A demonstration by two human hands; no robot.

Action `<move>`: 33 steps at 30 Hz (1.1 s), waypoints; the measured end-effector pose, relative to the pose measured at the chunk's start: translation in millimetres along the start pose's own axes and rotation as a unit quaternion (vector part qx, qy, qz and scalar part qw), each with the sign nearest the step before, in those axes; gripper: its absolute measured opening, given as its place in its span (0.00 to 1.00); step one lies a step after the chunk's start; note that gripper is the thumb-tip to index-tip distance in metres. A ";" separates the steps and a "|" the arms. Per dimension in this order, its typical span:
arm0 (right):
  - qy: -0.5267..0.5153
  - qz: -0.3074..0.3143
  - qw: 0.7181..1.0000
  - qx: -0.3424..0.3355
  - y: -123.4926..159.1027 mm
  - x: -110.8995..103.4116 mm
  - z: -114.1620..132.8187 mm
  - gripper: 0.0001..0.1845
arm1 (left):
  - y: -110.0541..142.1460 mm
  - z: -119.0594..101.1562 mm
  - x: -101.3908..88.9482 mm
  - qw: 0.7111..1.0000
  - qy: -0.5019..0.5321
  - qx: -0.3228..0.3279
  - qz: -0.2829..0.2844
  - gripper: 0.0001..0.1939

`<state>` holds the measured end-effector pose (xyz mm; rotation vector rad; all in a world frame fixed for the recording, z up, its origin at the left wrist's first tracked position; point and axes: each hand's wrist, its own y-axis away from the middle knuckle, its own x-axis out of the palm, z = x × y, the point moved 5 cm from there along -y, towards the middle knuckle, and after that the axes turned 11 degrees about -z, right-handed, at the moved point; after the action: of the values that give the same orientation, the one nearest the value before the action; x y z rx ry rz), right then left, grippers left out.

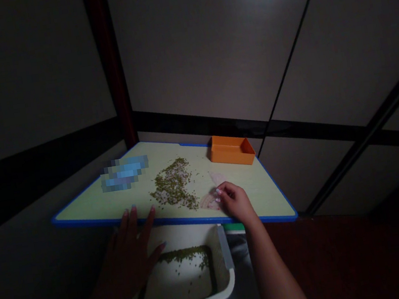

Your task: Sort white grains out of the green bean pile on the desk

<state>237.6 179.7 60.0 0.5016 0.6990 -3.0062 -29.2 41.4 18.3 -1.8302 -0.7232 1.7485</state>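
Small green grains, perhaps beans point(175, 185), lie spread in a loose pile on the pale yellow tabletop point(234, 179) with a blue rim. To the right of the pile, my right hand point(234, 201) is closed, thumb and fingertips pinched together just above a faint print on the table. Whatever is between those fingertips is too small to make out. My left hand point(132, 239) has its fingers spread, the tips at the table's near edge. Below it is a white plastic bin point(182, 287) with more green grains along its inner bottom edges.
An orange open box point(231, 150) stands at the table's back right. On the left side of the table is a blurred blue patch point(124, 173). Grey panels point(206, 43) rise close behind, beside a dark red post point(112, 67). Dark red floor point(350, 257) shows at right.
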 end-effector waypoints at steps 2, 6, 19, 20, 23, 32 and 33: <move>0.010 -0.010 1.000 0.000 0.1 -1.5 1.1 0.10 | -0.2 0.0 0.1 1.000 -0.006 -0.002 0.002 0.35; 0.035 -0.016 0.999 0.010 0.5 -2.4 1.6 0.10 | -1.0 -0.1 0.4 1.000 -0.005 -0.007 0.018 0.37; 0.008 0.010 1.000 0.000 1.7 0.9 -0.8 0.11 | 2.2 2.0 1.6 0.999 -0.010 0.018 -0.024 0.37; 0.007 0.011 1.000 0.000 1.9 0.9 -0.7 0.11 | 2.5 1.9 1.5 0.999 -0.011 0.021 -0.025 0.37; 0.002 0.026 1.000 -0.007 3.0 1.7 2.1 0.11 | 2.3 1.8 1.6 0.999 -0.013 0.027 -0.023 0.38; 0.057 0.005 0.998 -0.009 1.7 0.6 3.7 0.10 | 1.1 3.5 2.1 0.999 -0.008 0.032 -0.014 0.37; 0.067 -0.009 0.998 -0.007 1.2 -0.6 3.3 0.10 | 1.3 3.6 2.3 0.999 -0.007 0.029 -0.012 0.38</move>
<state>237.3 177.2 62.4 0.7048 0.7341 -3.0032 -32.7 42.0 15.5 -1.7657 -0.6898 1.7501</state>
